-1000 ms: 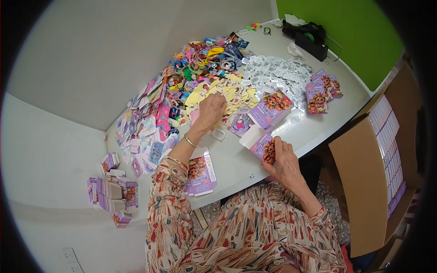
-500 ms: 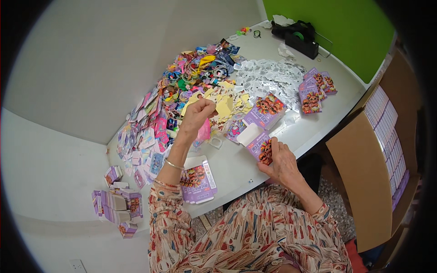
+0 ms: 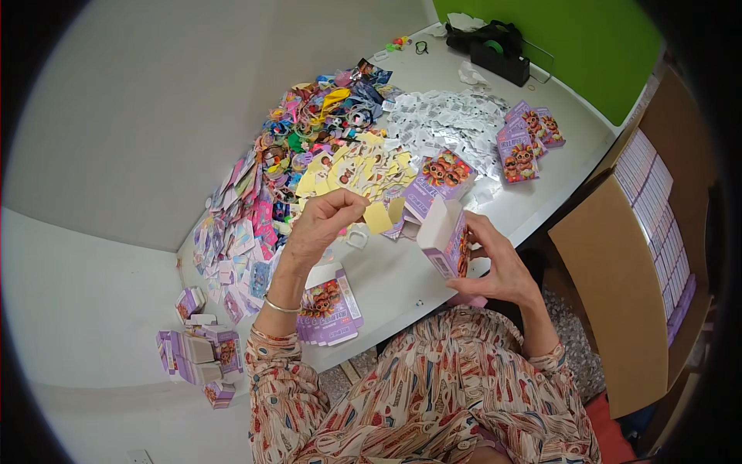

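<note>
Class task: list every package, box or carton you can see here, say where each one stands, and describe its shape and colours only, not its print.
Small purple box: upright in the right hand, white top.
Flat purple cartons: stacked at the table's near edge.
Purple packs: grouped far right on the table.
Brown cardboard carton: right of the table, open.
Purple boxes: heaped on the floor, left.

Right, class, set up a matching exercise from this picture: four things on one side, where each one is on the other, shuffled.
Things:
1. small yellow card
2. open purple box
3. black tape dispenser
4. flat purple box blanks

Places:
A. far end of the table, by the green wall
B. pinched in the left hand
C. table edge, just right of the left forearm
D. held in the right hand

Pairs: 1-B, 2-D, 3-A, 4-C
</note>
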Tool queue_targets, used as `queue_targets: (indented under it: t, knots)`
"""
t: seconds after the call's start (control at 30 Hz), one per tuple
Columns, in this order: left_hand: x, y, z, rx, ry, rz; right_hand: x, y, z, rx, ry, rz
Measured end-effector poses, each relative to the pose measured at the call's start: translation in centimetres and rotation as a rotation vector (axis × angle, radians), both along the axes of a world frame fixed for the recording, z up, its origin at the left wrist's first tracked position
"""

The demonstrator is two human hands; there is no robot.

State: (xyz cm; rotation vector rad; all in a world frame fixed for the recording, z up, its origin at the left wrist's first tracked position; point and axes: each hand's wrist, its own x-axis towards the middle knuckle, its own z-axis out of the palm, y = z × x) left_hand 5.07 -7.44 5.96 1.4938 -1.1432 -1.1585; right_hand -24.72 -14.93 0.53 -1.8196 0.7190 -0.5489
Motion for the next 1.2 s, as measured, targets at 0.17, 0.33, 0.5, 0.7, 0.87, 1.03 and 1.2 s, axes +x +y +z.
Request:
queue_targets:
  t: [0.17, 0.33, 0.5, 0.7, 0.87, 1.03, 1.2]
  knots:
    - [-1.8, -0.2, 0.6, 0.013, 0.004, -0.148, 0.8, -0.4, -0.9, 0.35, -0.391, 0.361]
    - [-3.2, 0.0, 0.5, 0.054, 0.04, -0.202, 2.1, 0.3, -0.4, 0.519, -0.503, 0.496]
    - [-2.8, 0.1, -0.5, -0.024, 0.077, 0.009, 0.6, 0.1, -0.7, 0.433, -0.482, 0.373]
    - [-3.0, 0.5, -0.1, -0.145, 0.044, 0.285, -0.4, 1.0, -0.9, -0.057, 0.058, 0.109]
    - [-6.0, 1.1, -0.2, -0.257, -0.12, 0.227, 0.6, 2.2, -1.2, -0.32, 0.213, -0.032]
    - [-7.3, 1.7, -2.6, -0.424, -0.586, 0.018, 0.5, 2.7, -0.6, -0.346, 0.214, -0.035]
    - [-6.8, 0.3, -2.8, -0.455, -0.715, -0.103, 0.2, 2.7, -1.3, -0.339, 0.235, -0.051]
